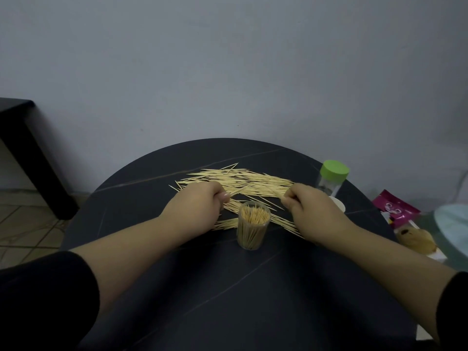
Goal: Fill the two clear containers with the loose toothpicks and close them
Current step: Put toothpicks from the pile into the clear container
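A clear open container (253, 229) packed with upright toothpicks stands mid-table, between my hands. Loose toothpicks (243, 182) lie spread in a wide pile behind it, and more lie at both sides of its base. My left hand (197, 206) is closed, pinching a few toothpicks that stick out to the right of the thumb. My right hand (311, 209) is also closed on a small bunch of toothpicks pointing up-left. A second clear container (331, 181) with a green lid on stands at the table's right edge. A white lid (338, 203) lies just in front of it.
The round dark table (228, 287) stands against a grey wall. To the right, off the table, lie a magenta packet (397, 209), a yellowish object (415, 239) and a pale cloth (453, 221). A dark bench (25, 148) stands at the left.
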